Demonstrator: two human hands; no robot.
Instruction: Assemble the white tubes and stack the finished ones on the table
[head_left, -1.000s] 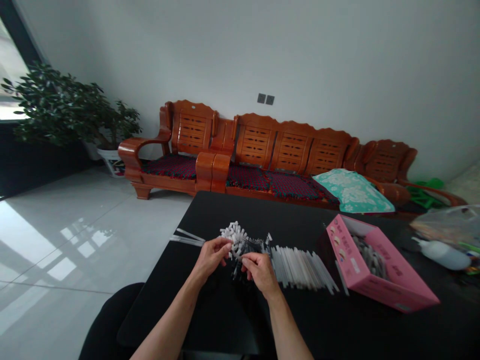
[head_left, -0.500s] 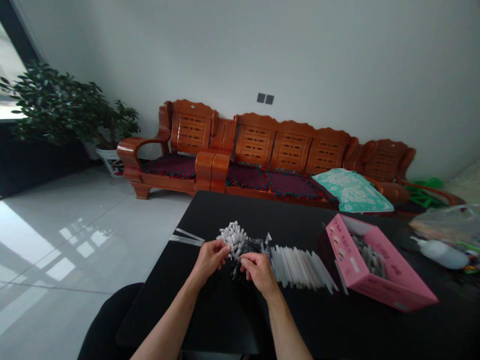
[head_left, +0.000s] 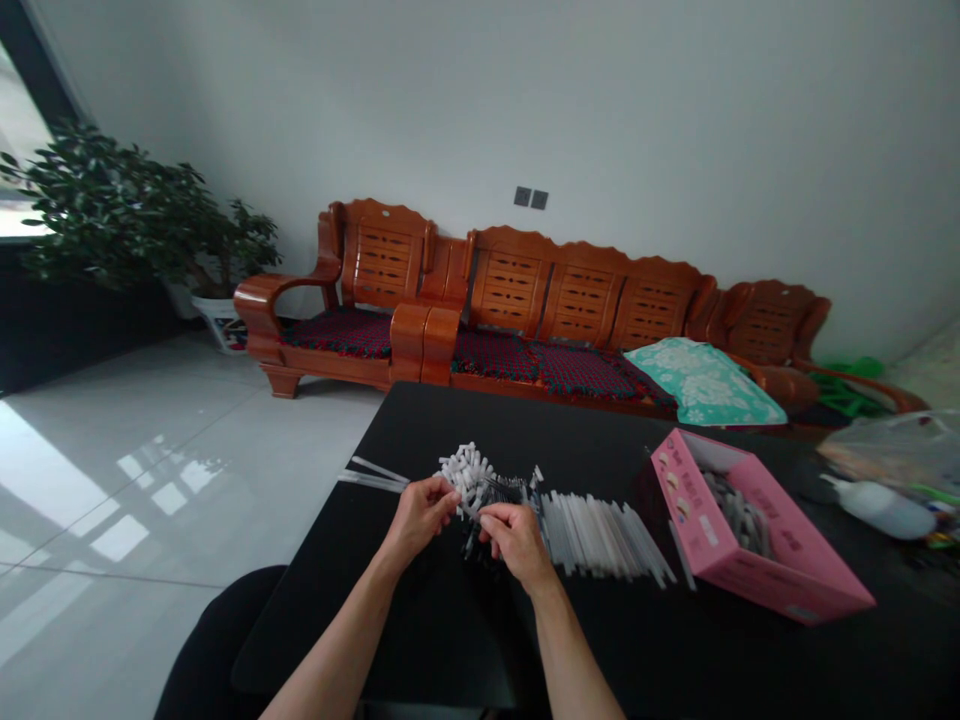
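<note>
A carved wooden sofa stretches behind a black worktop carrying an open pink box, its printed lettering too small to read, with slender grey pieces inside. Just left of the box, translucent tubes lie side by side in a row; left of them, the right hand and left hand partly block a heap of short white cylinders and thin dark parts. Both hands' fingers are pinched nearly together on a slim pale piece, detail indistinct, well left of the box.
</note>
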